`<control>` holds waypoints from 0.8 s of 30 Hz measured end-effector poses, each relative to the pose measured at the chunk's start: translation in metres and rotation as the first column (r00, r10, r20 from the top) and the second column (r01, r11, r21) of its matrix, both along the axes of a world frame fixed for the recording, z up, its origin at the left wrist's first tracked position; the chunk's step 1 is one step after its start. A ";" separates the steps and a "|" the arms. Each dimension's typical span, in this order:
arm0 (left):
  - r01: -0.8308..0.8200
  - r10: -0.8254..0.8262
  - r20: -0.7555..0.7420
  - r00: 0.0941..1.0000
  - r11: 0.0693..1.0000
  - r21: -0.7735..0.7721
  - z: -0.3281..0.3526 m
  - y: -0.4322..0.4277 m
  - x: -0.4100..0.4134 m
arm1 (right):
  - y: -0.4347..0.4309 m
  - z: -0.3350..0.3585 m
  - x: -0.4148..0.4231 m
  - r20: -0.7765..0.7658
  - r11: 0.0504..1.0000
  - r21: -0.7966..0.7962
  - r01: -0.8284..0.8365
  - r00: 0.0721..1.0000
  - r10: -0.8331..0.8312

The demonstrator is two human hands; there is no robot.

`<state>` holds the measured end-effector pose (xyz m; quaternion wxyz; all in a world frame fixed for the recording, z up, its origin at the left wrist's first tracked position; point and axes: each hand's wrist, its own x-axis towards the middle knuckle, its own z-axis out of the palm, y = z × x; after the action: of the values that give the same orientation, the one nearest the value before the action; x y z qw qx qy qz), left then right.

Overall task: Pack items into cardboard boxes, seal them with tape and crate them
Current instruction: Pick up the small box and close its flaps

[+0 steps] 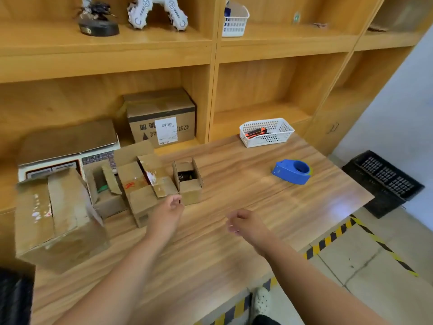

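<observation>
Several cardboard boxes stand at the left of the wooden table (pixel 234 184). A large closed box (pixel 56 219) is nearest. Behind it an open box (pixel 105 191) shows something green inside. A taped box (pixel 145 186) with its flaps up stands in the middle. A small open box (pixel 188 179) holds a dark item. My left hand (pixel 167 213) hovers just in front of the taped box and the small box, fingers loosely curled, holding nothing. My right hand (pixel 243 222) hangs over the table's middle, also loosely curled and empty. A blue tape dispenser (pixel 293 171) lies to the right.
A white basket (pixel 266 132) with an orange-and-black tool sits at the table's back. A weighing scale (pixel 68 151) and a labelled carton (pixel 161 118) are at the back left. A black crate (pixel 384 181) stands on the floor to the right. Shelves rise behind.
</observation>
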<state>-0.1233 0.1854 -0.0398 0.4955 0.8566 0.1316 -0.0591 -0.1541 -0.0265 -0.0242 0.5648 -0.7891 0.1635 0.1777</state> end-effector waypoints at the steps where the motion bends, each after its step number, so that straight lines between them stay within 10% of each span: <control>1: -0.003 0.002 0.021 1.000 0.998 0.057 -0.001 -0.004 0.009 | -0.003 -0.003 0.013 -0.006 0.999 -0.001 -0.040 0.999 0.040; 12: -0.001 0.025 -0.022 0.999 0.699 0.715 -0.008 -0.051 0.086 | -0.090 -0.009 0.150 -0.068 0.971 0.039 -0.237 0.969 0.239; 24: -0.399 0.388 0.116 0.914 0.813 0.424 -0.018 -0.121 0.088 | -0.132 -0.035 0.217 -0.120 0.894 0.022 -0.447 0.887 0.446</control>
<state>-0.0349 0.0641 -0.0580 0.2927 0.9006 0.3095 0.0859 0.0633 -0.1586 -0.0595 0.4951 -0.7951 0.0124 0.3501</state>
